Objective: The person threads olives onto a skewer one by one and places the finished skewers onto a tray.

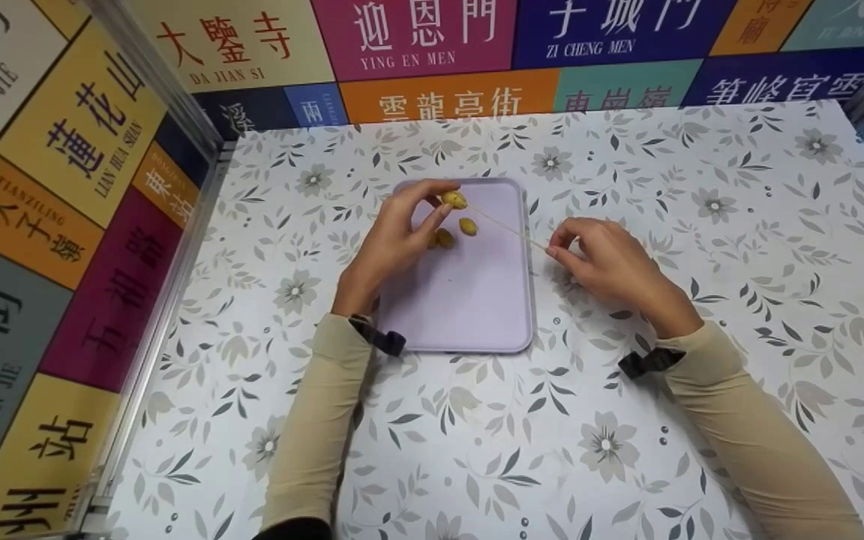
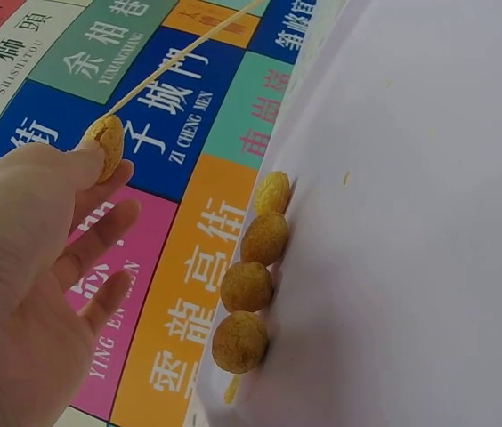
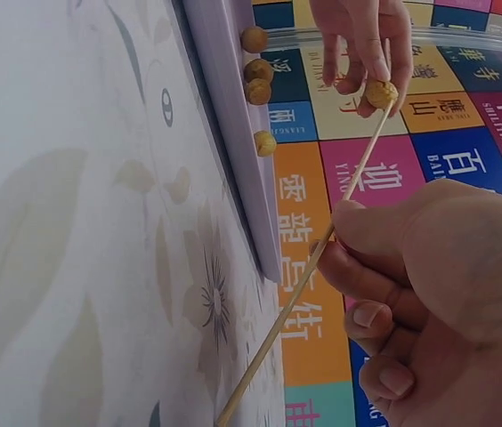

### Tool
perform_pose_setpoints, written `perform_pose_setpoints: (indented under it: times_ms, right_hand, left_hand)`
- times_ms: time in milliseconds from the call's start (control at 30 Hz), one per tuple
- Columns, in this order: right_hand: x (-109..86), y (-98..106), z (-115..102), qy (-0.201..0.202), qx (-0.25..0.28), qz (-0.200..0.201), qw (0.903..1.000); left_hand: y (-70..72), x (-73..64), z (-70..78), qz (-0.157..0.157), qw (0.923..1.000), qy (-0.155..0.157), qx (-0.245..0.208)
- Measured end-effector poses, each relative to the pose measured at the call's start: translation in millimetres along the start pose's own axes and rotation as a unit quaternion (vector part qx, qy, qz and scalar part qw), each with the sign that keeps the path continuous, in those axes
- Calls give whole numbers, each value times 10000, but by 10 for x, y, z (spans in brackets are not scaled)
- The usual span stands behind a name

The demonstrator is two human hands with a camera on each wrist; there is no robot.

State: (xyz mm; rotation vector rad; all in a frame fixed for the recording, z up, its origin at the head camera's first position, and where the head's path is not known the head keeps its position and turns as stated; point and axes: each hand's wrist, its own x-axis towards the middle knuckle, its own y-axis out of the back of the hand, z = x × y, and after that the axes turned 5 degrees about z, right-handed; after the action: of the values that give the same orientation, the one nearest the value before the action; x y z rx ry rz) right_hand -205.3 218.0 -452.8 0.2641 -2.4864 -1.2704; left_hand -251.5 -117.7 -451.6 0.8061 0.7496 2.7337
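Over the far part of a lilac tray (image 1: pixel 469 307), my left hand (image 1: pixel 398 236) pinches a golden-brown ball (image 2: pixel 107 147) with a wrinkled surface between thumb and fingers. A thin bamboo skewer (image 3: pixel 297 289) runs from the right hand to that ball, its far end meeting the ball's surface. The right hand (image 1: pixel 608 262), just right of the tray, grips the skewer between thumb and index finger, with a length sticking out behind the grip. Several similar loose balls (image 2: pixel 246 286) lie on the tray below the left hand, partly hidden by it in the head view.
The tray rests on a white tabletop (image 1: pixel 492 465) with a grey flower and leaf print. Panels with coloured blocks and large characters (image 1: pixel 432 45) stand along the back and left edges. Small yellow crumbs (image 2: pixel 346 179) lie on the tray. Both wrists wear black straps (image 1: pixel 649 362).
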Motion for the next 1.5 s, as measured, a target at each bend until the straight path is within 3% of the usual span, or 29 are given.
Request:
perform_pose_setpoints:
  times_ms: [400,600,900,1333,1500]
  right_hand:
    - [13,-18,4,193,71,-77,9998]
    - [7,-27,7,542,105,83,9984]
    - [-5,-21,-11,757,180,409,9961]
    - [-5,-5,4,958,280,691,9926]
    - [-11,-9,10,895,310,710,9930]
  left_hand:
    - [2,-1,29,47,9999,-154,-4]
    - [3,-5,60,-7,9998,-93,-152]
    - [8,4,82,-31,9995,-62,-303]
    - [9,-32,138,-443,9967,229,-638]
    - [-7,-31,113,-515,9963,182,-658]
